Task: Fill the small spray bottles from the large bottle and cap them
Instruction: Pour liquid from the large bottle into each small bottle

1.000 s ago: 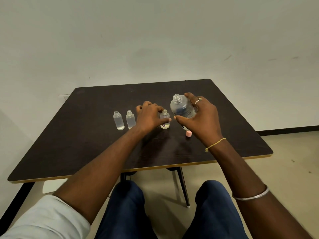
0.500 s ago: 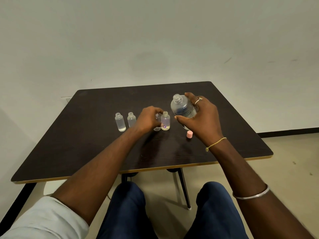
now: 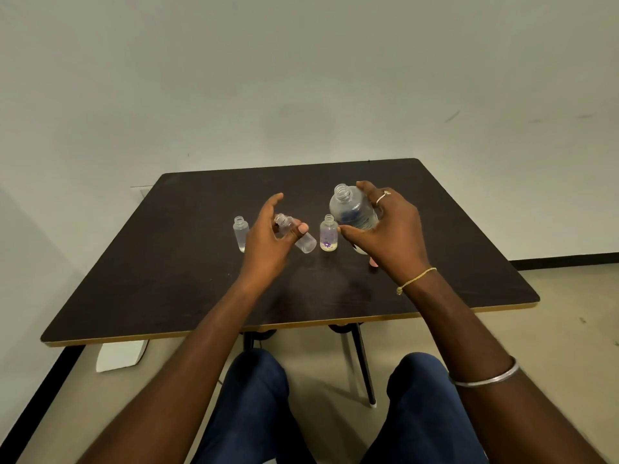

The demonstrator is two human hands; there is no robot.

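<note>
My right hand (image 3: 392,236) grips the large clear bottle (image 3: 351,209), uncapped and tilted to the left above the dark table (image 3: 167,279). My left hand (image 3: 268,239) holds a small clear bottle (image 3: 301,237) tilted, neck up-left, lifted off the table. A small bottle with a purple flower mark (image 3: 328,233) stands upright between my hands, open-necked, with a little liquid at its base. Another small open bottle (image 3: 240,233) stands to the left of my left hand. A pink cap (image 3: 372,261) peeks out under my right hand.
The table's front edge runs just past my knees, its right corner at the floor side. A white block (image 3: 120,354) lies on the floor under the table's left front. A plain wall stands behind the table.
My left hand let go of the flower-marked bottle, moved left and picked up a neighbouring small bottle, tilting it off the table. The right hand kept the large bottle in place.
</note>
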